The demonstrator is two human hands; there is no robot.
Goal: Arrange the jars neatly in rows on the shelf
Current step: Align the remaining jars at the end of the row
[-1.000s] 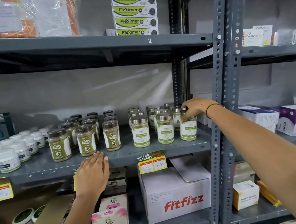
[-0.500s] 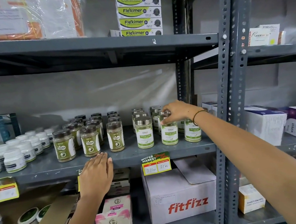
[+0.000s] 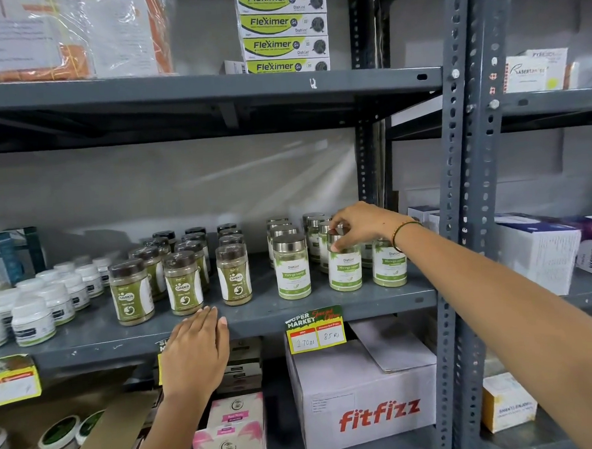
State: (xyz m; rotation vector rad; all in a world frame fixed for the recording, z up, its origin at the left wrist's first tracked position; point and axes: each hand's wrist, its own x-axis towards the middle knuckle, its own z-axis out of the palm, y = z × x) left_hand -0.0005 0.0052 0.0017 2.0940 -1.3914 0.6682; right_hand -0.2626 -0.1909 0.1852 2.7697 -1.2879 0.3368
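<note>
From the head view, your right hand (image 3: 360, 226) grips the silver lid of the middle front jar (image 3: 344, 264), fingers curled over its top; that jar stands upright on the shelf (image 3: 326, 308), between 2 other front jars (image 3: 292, 267) of the same green-and-white kind, with more rows behind. Your left hand (image 3: 196, 349) lies flat and released on the shelf's front edge, holding nothing, just in front of the brown-lidded jars (image 3: 183, 283). White tubs (image 3: 32, 319) stand further left. A price tag (image 3: 315, 329) hangs below.
</note>
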